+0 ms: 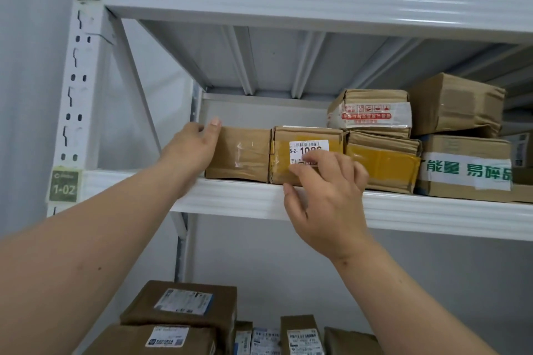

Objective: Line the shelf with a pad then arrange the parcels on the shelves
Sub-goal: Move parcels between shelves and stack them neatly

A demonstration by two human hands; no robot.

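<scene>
A plain brown taped parcel point(239, 153) stands at the left end of the white shelf point(403, 210) marked 1-02. My left hand point(193, 150) lies flat against the parcel's left side, thumb over its top corner. Beside it on the right sits a parcel with yellow tape and a white barcode label point(305, 138). My right hand point(326, 190) is in front of that parcel, with its fingertips on the lower part of the label and its thumb near the shelf edge. No pad is visible under the parcels.
More parcels fill the shelf to the right: a yellow-taped one point(383, 164), a red-printed one point(372, 109) stacked on it, a green-lettered box point(467, 170) and a brown box point(455, 104) above. The upper shelf beam point(288, 6) overhangs. Labelled parcels point(184, 308) lie on the level below.
</scene>
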